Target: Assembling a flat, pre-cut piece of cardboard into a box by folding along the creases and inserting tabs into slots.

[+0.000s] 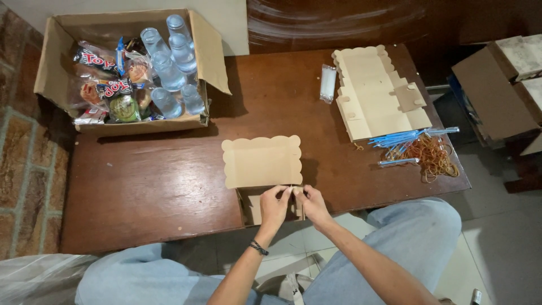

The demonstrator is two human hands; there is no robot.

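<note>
I sit at the table (141, 192) with a small box (262, 169) right at its near edge, close to me, so I can reach it. Its wavy lid stands open and lies flat on the table, away from me. My left hand (274, 206) and my right hand (312, 206) meet at the front wall of the box. Both pinch the front flap with bent fingers, and my thumbs point up. My arms come in from below, elbows out. A stack of flat boxes (375, 93) waits to my right, with rubber bands (432, 155) and straws (403, 138) beside it. A carton (56, 68) of snacks and water cups (169, 62) sits far left.
</note>
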